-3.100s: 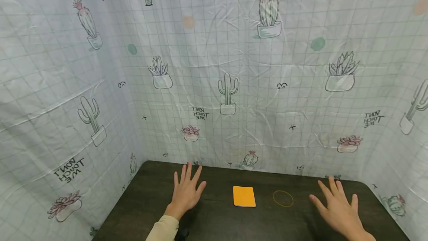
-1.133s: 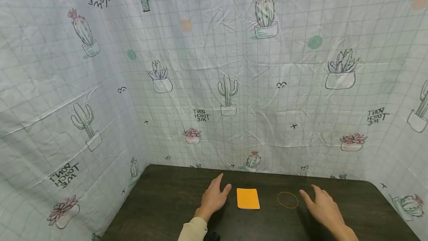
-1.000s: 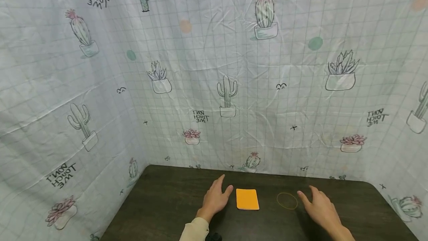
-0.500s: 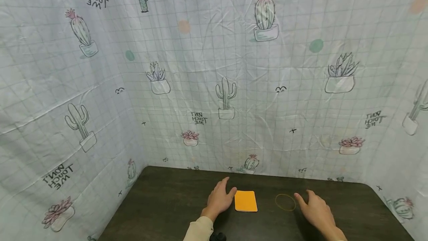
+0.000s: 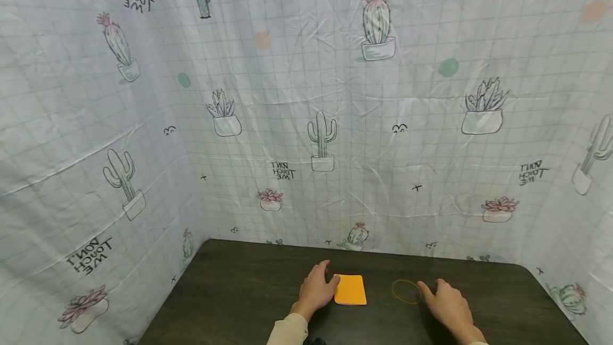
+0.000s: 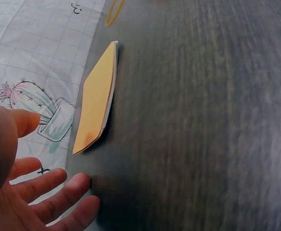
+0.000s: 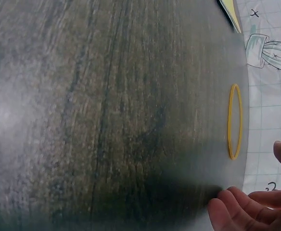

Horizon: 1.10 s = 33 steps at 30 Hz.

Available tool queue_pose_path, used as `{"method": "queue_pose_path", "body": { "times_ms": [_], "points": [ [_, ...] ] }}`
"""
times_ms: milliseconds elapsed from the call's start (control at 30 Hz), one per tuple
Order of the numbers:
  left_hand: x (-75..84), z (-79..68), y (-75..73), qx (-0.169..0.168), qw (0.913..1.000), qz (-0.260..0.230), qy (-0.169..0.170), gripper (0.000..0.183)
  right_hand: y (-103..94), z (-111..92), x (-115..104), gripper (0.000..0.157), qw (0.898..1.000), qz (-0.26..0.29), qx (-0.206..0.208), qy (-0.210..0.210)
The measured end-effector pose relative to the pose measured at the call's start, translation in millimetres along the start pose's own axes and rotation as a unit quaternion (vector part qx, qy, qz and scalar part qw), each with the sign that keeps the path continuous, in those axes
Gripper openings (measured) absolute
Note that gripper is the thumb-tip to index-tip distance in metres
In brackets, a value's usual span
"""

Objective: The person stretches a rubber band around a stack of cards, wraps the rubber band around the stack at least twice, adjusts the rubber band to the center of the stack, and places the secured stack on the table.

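Our surface [image 5: 249, 276] bears one orange notepad [image 5: 350, 290] and one yellow band [image 7: 229, 122] between our spread left hand [image 5: 315, 289] and right hand [image 5: 448, 305].

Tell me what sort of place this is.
Probably a screened-off tabletop workspace: cactus-print fabric hangs along three sides of a dark table, where a small orange booklet lies.

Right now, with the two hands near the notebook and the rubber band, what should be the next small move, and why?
I would probably bring the left hand in to pinch the orange notebook by its nearer side: the left wrist view shows the fingers short of it, holding nothing. The right hand is also empty, beside the yellow rubber band.
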<state>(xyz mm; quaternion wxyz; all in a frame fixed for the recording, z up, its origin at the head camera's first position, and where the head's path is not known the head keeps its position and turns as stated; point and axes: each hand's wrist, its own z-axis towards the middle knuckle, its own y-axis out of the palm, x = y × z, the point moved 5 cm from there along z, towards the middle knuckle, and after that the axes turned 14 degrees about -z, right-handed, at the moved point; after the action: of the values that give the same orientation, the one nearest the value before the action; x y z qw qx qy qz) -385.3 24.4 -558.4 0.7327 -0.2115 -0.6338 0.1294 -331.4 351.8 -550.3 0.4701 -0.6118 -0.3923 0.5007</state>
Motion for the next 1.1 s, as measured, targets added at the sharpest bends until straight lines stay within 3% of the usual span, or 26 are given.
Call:
{"method": "queue_pose_path", "body": {
  "times_ms": [833,1100],
  "points": [
    [-3.3,2.8,15.4,0.006,0.9992,0.036,-0.016,0.05,6.6,6,-2,0.057,1.0,0.007,-0.02,0.013],
    [-4.7,0.8,18.2,0.017,0.9989,0.043,0.0,0.047,7.1,9,-2,0.048,1.0,0.001,0.008,0.029]
  ]
}}
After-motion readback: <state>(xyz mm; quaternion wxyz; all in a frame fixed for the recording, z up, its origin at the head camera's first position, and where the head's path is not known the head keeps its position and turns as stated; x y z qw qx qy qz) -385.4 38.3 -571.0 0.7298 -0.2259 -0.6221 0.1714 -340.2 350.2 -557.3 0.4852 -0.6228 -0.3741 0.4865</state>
